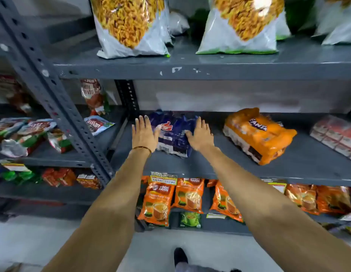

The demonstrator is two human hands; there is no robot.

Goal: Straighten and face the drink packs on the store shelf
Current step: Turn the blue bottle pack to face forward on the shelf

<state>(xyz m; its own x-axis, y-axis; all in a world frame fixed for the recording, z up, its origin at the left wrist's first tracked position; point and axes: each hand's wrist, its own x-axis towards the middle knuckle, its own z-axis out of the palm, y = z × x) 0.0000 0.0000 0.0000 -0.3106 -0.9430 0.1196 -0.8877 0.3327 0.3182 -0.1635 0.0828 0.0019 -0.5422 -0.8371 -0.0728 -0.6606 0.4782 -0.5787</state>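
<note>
Blue shrink-wrap covers the drink pack (pixel 173 132) now in hand; it lies on the middle shelf (pixel 210 165), at 9 o'clock from the orange Fanta pack (pixel 257 134), well apart from it. The left hand (pixel 144 134) lies flat and released against the pack's 9 o'clock side, fingers extended. The right hand (pixel 200 134) lies against its 3 o'clock side, fingers extended, thumb on the wrap; neither hand is clenched. The step in hand appears to be squaring the blue pack between both palms. The pack sits skewed, label turned off the aisle line. The next move likely calls for even pressure from both sides, rotating the pack until its front edge runs parallel to the shelf lip. The orange Fanta pack also lies angled and probably needs the same treatment afterwards
</note>
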